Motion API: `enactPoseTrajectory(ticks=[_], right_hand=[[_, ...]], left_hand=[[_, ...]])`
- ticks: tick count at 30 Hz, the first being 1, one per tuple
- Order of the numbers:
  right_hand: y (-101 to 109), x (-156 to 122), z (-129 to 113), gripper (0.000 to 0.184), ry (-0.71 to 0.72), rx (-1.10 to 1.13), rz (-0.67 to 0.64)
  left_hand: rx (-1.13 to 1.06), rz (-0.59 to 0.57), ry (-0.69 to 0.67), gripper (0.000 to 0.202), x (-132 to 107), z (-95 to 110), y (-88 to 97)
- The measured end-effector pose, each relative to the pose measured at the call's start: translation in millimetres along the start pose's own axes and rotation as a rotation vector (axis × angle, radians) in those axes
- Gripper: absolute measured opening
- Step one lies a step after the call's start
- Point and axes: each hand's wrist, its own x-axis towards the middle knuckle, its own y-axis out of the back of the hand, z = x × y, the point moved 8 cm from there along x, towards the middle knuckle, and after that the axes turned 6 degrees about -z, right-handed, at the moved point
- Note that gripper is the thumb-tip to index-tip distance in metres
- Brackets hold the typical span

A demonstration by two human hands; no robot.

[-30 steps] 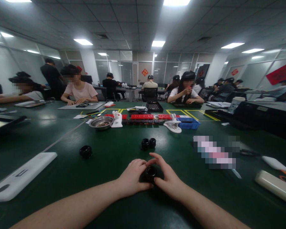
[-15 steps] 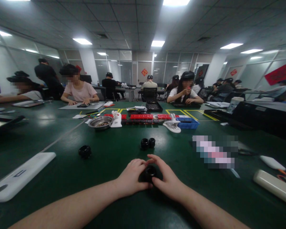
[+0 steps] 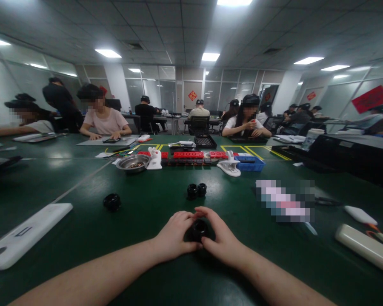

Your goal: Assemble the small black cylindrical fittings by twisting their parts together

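Note:
A round black part (image 3: 199, 230) with a hole in its top stands near the front of the green table. My left hand (image 3: 174, 234) curls around its left side, the thumb across the near side. From the right, my right hand (image 3: 221, 235) closes around the same part, and the fingertips of both hands nearly meet behind it. Just beyond my hands are two similar black parts, a larger one (image 3: 192, 191) and a smaller one (image 3: 202, 189), side by side. Another black part (image 3: 112, 202) lies off to the left.
A metal bowl (image 3: 120, 166) with small pieces, red blocks (image 3: 188, 155), white clamps (image 3: 230, 165) and a blue bin (image 3: 258, 165) line the middle of the table. A long white device (image 3: 35, 233) lies left, a beige bar (image 3: 364, 246) right. People sit across the table.
The whole view has shifted slightly, so everything sits a little further left. Both hands stay around the black part, with hardly any movement of the fingers.

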Motion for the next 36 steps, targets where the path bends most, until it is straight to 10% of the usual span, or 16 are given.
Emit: enactPoseTrajectory(ticks=[36], right_hand=[[14,1,3,0.044,-0.073,-0.224,0.210]], left_hand=[[0.067,0.035,-0.029,0.033,-2,4,-1.3]])
